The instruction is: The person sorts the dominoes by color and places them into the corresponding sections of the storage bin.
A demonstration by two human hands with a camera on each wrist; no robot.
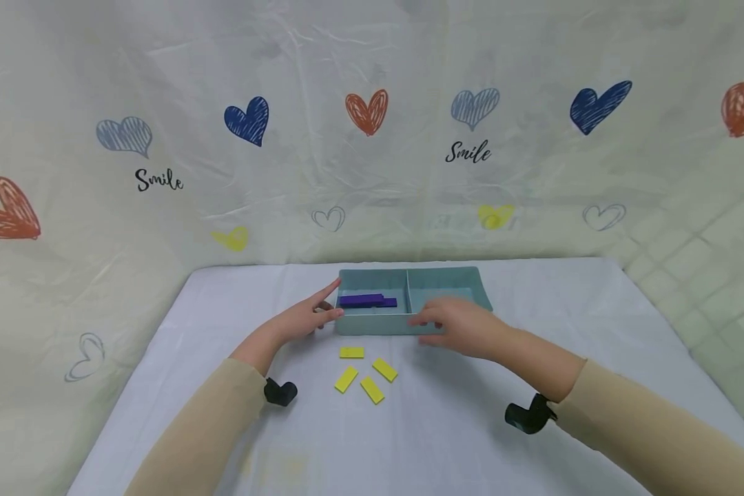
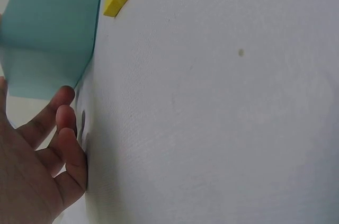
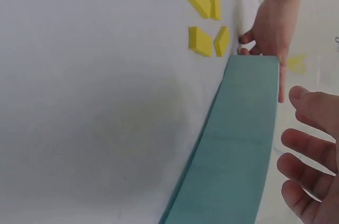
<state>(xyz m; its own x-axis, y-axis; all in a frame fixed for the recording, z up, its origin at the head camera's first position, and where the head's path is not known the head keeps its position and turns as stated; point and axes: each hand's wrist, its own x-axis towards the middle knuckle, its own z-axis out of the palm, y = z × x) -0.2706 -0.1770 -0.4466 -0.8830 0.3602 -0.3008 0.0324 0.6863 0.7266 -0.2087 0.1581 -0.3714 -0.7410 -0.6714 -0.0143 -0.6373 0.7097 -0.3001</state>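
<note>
A teal box [image 1: 372, 324] with two compartments stands toward the back of the table. Several purple blocks [image 1: 361, 301] lie in its left compartment. My left hand [image 1: 300, 318] is at the box's left end, index finger stretched along that end and thumb at the near corner; the other fingers bend loosely below, seen in the left wrist view. Over the front wall, by the right compartment, my right hand [image 1: 465, 326] has its fingers loosely bent and apart, with nothing between them. Several flat yellow blocks [image 1: 372, 390] lie on the table before the box.
A white cloth covers the table [image 1: 459, 441]. Behind it hangs a pale sheet [image 1: 409, 41] printed with hearts and words. A divider [image 1: 408, 292] separates the box's compartments. Black wrist cameras [image 1: 530, 415] are worn at both sleeves.
</note>
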